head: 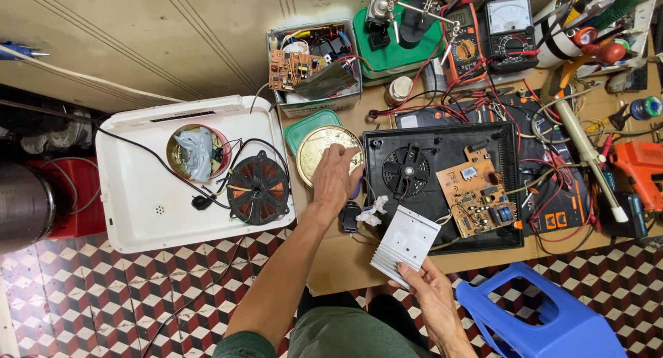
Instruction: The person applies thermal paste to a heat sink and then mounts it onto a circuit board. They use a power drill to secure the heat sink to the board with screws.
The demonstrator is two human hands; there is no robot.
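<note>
From the head camera, the left hand (336, 176) reaches over a round gold tin lid (324, 151) on the surface (345, 261), fingers loosely curled on its rim. The right hand (431, 289) grips a ribbed white heat sink (406, 239) by its lower corner, just in front of the black open appliance base (442, 151) with its fan (406, 170) and circuit board (476, 199).

White heatsink (407, 242), gold tin (323, 151), black case (442, 185), orange board (478, 190), blue stool (545, 320), cube-patterned red, white and black floor (103, 296).
</note>
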